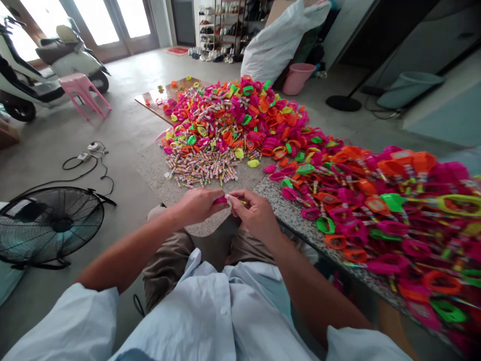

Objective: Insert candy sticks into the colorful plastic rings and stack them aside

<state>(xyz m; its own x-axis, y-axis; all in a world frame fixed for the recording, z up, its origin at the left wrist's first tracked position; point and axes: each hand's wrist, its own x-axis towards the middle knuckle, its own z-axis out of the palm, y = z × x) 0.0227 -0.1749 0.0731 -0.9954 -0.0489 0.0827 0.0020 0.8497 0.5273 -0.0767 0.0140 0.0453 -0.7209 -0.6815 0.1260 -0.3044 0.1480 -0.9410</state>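
My left hand (199, 205) is closed on a small pink plastic piece (220, 200), which looks like a toy watch mostly covered by the fingers. Pressed up against it, my right hand (255, 210) pinches a small printed candy tube (243, 202), of which only a bit of yellow and white shows. Both hands meet above my lap, in front of the table edge. Just beyond them lies a heap of candy tubes (203, 168). Behind that rises a pile of pink, orange, green and yellow toy watches (233, 108).
More toy watches with tubes (376, 210) cover the speckled stone tabletop (280, 205) on my right. A black fan (62, 225) and a cable (95, 150) are on the floor at left. Further back are a pink stool (80, 87), a scooter (67, 52) and a white sack (272, 42).
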